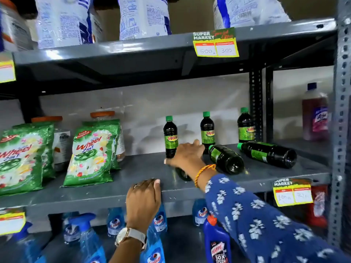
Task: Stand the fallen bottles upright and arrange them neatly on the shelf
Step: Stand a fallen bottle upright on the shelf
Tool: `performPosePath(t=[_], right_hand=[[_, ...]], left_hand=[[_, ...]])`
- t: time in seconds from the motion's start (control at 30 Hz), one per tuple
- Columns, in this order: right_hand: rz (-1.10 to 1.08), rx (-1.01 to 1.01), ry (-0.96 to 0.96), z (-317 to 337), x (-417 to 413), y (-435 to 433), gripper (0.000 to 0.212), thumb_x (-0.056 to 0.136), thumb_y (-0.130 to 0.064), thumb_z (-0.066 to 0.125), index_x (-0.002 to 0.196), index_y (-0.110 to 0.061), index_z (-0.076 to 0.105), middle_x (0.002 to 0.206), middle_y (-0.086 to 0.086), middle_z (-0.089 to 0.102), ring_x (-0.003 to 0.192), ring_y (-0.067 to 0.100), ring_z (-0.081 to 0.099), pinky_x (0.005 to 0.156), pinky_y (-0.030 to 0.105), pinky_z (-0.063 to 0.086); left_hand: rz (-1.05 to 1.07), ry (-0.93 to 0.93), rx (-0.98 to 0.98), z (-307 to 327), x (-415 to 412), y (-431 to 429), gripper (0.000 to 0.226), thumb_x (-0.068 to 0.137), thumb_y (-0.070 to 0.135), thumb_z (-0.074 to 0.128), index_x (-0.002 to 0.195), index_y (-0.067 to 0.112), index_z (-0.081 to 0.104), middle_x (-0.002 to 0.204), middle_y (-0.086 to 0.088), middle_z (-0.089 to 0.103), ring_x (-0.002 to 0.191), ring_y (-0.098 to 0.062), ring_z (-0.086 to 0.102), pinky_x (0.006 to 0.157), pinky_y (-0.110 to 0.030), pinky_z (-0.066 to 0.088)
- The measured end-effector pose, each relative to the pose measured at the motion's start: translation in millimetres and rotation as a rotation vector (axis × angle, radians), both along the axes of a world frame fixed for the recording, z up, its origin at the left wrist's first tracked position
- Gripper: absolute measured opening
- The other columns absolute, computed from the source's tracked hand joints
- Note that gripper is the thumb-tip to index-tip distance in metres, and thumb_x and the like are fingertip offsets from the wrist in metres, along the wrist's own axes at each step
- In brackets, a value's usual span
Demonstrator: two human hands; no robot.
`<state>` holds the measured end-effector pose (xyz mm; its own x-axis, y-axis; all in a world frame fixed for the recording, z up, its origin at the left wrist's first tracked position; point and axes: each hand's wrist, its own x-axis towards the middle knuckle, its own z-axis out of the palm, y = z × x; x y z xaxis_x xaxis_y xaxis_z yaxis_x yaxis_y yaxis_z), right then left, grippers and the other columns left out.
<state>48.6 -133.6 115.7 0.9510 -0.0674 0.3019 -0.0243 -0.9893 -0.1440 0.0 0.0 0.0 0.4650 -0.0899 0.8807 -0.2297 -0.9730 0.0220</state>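
Note:
Dark bottles with green caps and green labels stand and lie on the grey middle shelf [117, 192]. Three stand upright along the back: a left bottle [170, 137], a middle bottle [207, 130] and a right bottle [245, 126]. Two lie on their sides: a fallen bottle [226, 159] in the middle and another fallen bottle [267, 153] at the right. My right hand [187, 154] lies over a third fallen bottle [183, 173], fingers wrapped on it; most of that bottle is hidden. My left hand [143, 200] rests on the shelf's front edge.
Green detergent packs [91, 152] and orange-lidded jars stand at the shelf's left. A pink bottle [315, 114] stands behind the right upright post [340, 130]. Blue spray bottles [89, 242] fill the shelf below. White bags sit on the upper shelf. Yellow price tags [292, 192] hang on shelf edges.

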Motion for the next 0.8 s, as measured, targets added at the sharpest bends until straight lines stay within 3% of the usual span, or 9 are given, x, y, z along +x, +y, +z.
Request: performPosePath(t=[0.1, 0.23, 0.33, 0.43, 0.53, 0.63, 0.73, 0.8], right_hand=[[-0.166, -0.139, 0.081, -10.2, 11.4, 22.1, 0.055, 0.075, -0.054, 0.062, 0.111, -0.013, 0.054, 0.111, 0.006, 0.057, 0.111, 0.032, 0.037, 0.083, 0.038, 0.033], [-0.173, -0.007, -0.071, -24.1, 22.4, 22.3, 0.037, 0.078, -0.031, 0.062, 0.110, -0.013, 0.058, 0.111, 0.006, 0.061, 0.108, 0.030, 0.041, 0.073, 0.035, 0.033], [-0.034, 0.187, -0.267, -31.6, 21.5, 7.0, 0.051, 0.069, -0.044, 0.070, 0.104, -0.010, 0.057, 0.105, 0.011, 0.064, 0.104, 0.032, 0.048, 0.070, 0.034, 0.037], [0.186, 0.491, -0.444, -44.9, 20.7, -5.4, 0.065, 0.069, -0.052, 0.068, 0.109, -0.006, 0.045, 0.103, 0.018, 0.063, 0.099, 0.037, 0.053, 0.073, 0.038, 0.041], [0.338, 0.714, -0.488, -56.1, 19.3, -10.4, 0.066, 0.069, -0.047, 0.071, 0.110, -0.008, 0.036, 0.093, 0.008, 0.055, 0.092, 0.034, 0.056, 0.069, 0.033, 0.041], [0.382, 0.770, -0.444, -60.2, 22.1, -12.8, 0.067, 0.067, -0.047, 0.071, 0.109, -0.013, 0.033, 0.087, -0.004, 0.047, 0.091, 0.030, 0.056, 0.068, 0.033, 0.043], [0.349, 0.774, -0.376, -60.8, 23.4, -12.7, 0.082, 0.056, -0.064, 0.065, 0.114, -0.019, 0.030, 0.108, 0.006, 0.051, 0.101, 0.030, 0.053, 0.082, 0.044, 0.049], [0.299, 0.764, -0.354, -60.8, 25.4, -13.3, 0.097, 0.048, -0.072, 0.066, 0.119, -0.019, 0.028, 0.120, 0.009, 0.041, 0.109, 0.028, 0.045, 0.089, 0.044, 0.046]], left_hand=[[0.001, -0.054, -0.037, -2.4, 5.2, 3.1, 0.041, 0.089, 0.023, 0.035, 0.060, 0.016, 0.063, 0.055, -0.002, 0.063, 0.049, -0.025, 0.058, 0.050, -0.028, 0.040], [0.047, -0.075, -0.071, -4.5, 7.5, -0.3, 0.039, 0.087, 0.023, 0.037, 0.064, 0.015, 0.068, 0.061, -0.002, 0.068, 0.054, -0.023, 0.062, 0.054, -0.029, 0.040], [0.063, -0.061, -0.085, -4.8, 5.7, -1.3, 0.040, 0.087, 0.022, 0.037, 0.065, 0.015, 0.069, 0.062, -0.002, 0.069, 0.056, -0.023, 0.063, 0.055, -0.031, 0.039], [0.056, -0.041, -0.088, -5.3, 4.0, -2.4, 0.041, 0.088, 0.022, 0.036, 0.068, 0.014, 0.070, 0.066, -0.002, 0.070, 0.060, -0.023, 0.065, 0.058, -0.031, 0.039], [0.049, -0.039, -0.100, -5.3, 2.7, -3.5, 0.041, 0.088, 0.022, 0.035, 0.068, 0.013, 0.070, 0.067, -0.003, 0.071, 0.060, -0.023, 0.065, 0.059, -0.031, 0.041], [0.051, -0.050, -0.103, -4.5, 2.4, -4.6, 0.042, 0.088, 0.022, 0.035, 0.068, 0.011, 0.071, 0.068, -0.004, 0.072, 0.060, -0.023, 0.065, 0.060, -0.031, 0.042], [0.069, -0.049, -0.107, -4.7, 0.9, -5.3, 0.041, 0.087, 0.021, 0.037, 0.068, 0.011, 0.071, 0.068, -0.004, 0.072, 0.060, -0.023, 0.065, 0.060, -0.030, 0.041], [0.080, -0.041, -0.105, -4.7, 1.0, -5.2, 0.040, 0.087, 0.021, 0.036, 0.068, 0.012, 0.071, 0.068, -0.004, 0.071, 0.059, -0.023, 0.064, 0.060, -0.030, 0.040]])
